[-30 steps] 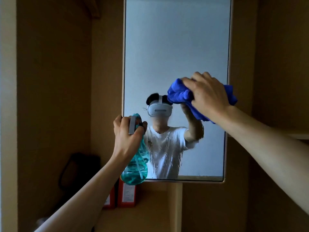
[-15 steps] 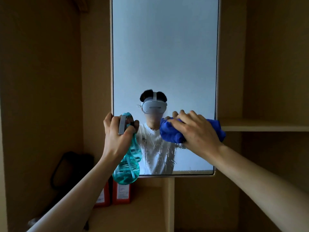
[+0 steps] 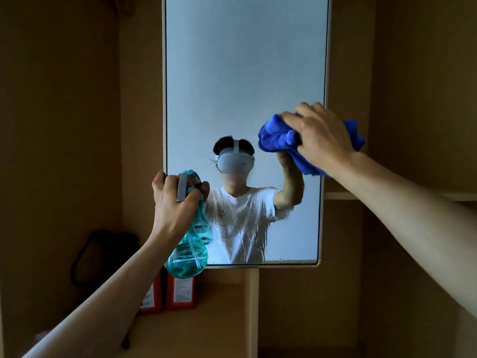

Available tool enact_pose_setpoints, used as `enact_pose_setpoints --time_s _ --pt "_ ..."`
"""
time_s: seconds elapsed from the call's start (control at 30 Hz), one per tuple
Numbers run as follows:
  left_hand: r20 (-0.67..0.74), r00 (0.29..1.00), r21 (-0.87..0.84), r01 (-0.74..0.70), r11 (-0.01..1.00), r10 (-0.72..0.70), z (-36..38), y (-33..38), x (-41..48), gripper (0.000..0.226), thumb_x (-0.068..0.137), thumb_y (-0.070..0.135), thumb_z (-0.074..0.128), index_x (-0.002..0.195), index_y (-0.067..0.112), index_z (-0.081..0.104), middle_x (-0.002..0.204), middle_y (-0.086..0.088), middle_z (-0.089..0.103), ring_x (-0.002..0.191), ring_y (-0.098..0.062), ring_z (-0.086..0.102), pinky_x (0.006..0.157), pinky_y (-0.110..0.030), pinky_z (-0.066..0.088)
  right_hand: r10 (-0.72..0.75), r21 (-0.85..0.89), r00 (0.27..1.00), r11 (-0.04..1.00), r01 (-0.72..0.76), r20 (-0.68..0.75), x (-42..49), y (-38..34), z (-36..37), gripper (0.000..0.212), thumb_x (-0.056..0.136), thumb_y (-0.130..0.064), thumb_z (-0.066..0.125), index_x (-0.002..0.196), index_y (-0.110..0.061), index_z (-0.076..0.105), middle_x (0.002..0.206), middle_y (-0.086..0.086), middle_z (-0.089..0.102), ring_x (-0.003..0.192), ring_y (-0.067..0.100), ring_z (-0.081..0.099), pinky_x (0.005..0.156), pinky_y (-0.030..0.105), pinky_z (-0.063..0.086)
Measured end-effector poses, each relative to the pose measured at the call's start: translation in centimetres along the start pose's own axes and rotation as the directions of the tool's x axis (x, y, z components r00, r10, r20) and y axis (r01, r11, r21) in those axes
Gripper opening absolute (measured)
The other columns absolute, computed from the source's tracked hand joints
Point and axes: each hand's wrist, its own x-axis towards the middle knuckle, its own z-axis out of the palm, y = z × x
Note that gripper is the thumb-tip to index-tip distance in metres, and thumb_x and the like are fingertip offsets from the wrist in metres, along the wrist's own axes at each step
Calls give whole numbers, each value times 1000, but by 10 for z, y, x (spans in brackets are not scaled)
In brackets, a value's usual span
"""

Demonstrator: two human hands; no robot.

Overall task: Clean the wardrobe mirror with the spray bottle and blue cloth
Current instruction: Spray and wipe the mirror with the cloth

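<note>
The tall wardrobe mirror hangs straight ahead in a thin pale frame. Wet streaks run down its lower part. My right hand presses a bunched blue cloth against the glass at the mirror's right edge, about mid-height. My left hand grips the neck and trigger of a teal see-through spray bottle, held upright by the mirror's lower left corner. The bottle holds liquid in its lower half.
Wooden wardrobe walls surround the mirror. A shelf juts out on the right. Below the mirror, two red boxes stand on a lower shelf beside a vertical divider. A dark bag sits at the lower left.
My right hand has swept the cloth from the lower middle of the mirror up and to the right edge. The left hand and bottle have kept their place.
</note>
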Motion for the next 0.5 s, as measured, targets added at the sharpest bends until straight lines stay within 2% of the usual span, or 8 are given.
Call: enact_pose_setpoints --time_s 0.13,0.3,0.5 --pt "-29 1000 -5 -1 1000 1 3 -1 1 45 73 36 53 110 12 54 151 2 30 126 -25 45 106 -47 46 -15 23 1000 1000 16 -15 -28 1 14 53 74 -6 69 124 -19 57 106 7 57 95 33 52 76 46 47" --pt "-34 999 5 -6 1000 6 3 -5 3 45 73 37 54 110 11 54 150 1 31 125 -27 47 102 -48 49 0 69 1000 998 0 1 -85 -4 35 56 71 -6 69 125 -17 59 108 5 57 94 30 54 74 43 49" --pt "-35 999 -26 2 1000 -3 -1 -6 3 45 74 35 54 112 11 54 147 0 34 114 -22 50 99 -47 50 10 96 999 995 -15 51 -122 -16 42 59 71 -4 75 125 -19 57 105 1 57 89 26 57 70 41 50"
